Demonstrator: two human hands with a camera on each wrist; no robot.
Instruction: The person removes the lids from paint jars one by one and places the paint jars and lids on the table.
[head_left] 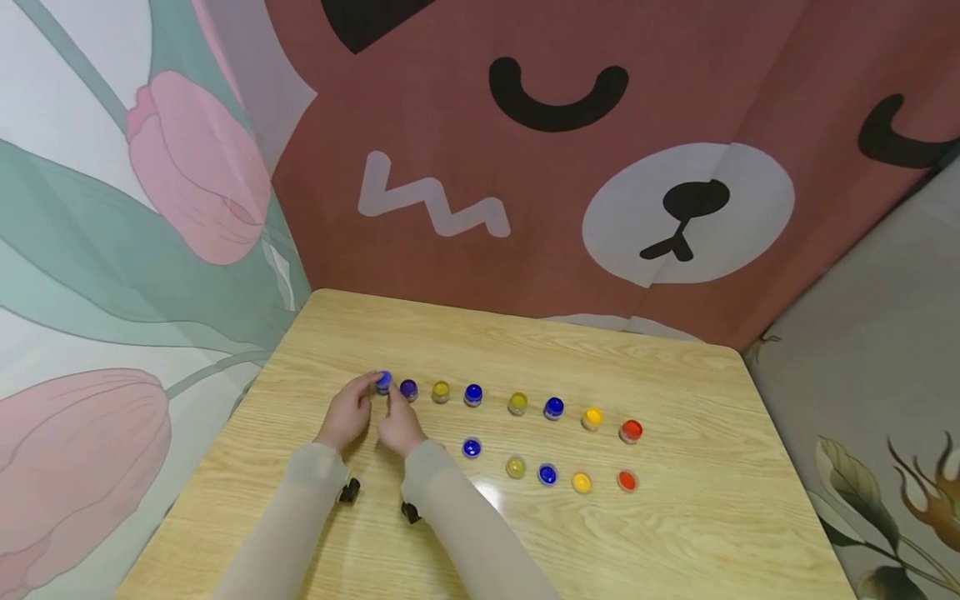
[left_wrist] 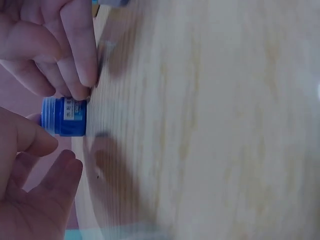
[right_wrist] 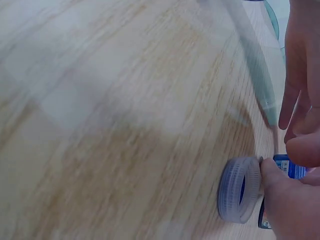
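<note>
Around a small blue paint jar [head_left: 384,382] at the left end of a row, both hands come together. My left hand [head_left: 348,417] has its thumb and a finger at the jar's clear lid [left_wrist: 48,115]. Low on the labelled body [left_wrist: 73,116], the fingertips of my right hand [head_left: 400,423] grip the side. The jar stands upright on the table. A loose clear lid [right_wrist: 240,190] with blue inside lies close to the right hand, beside a second jar [right_wrist: 264,217] partly hidden by that hand.
Rightward runs a row of open jars: purple-blue [head_left: 408,390], yellow [head_left: 441,392], blue [head_left: 473,395] and several more, ending with red [head_left: 632,431]. Nearer lie several lids, including blue [head_left: 472,448] and red [head_left: 627,481]. The wooden table [head_left: 675,533] meets a bear-print curtain [head_left: 450,275].
</note>
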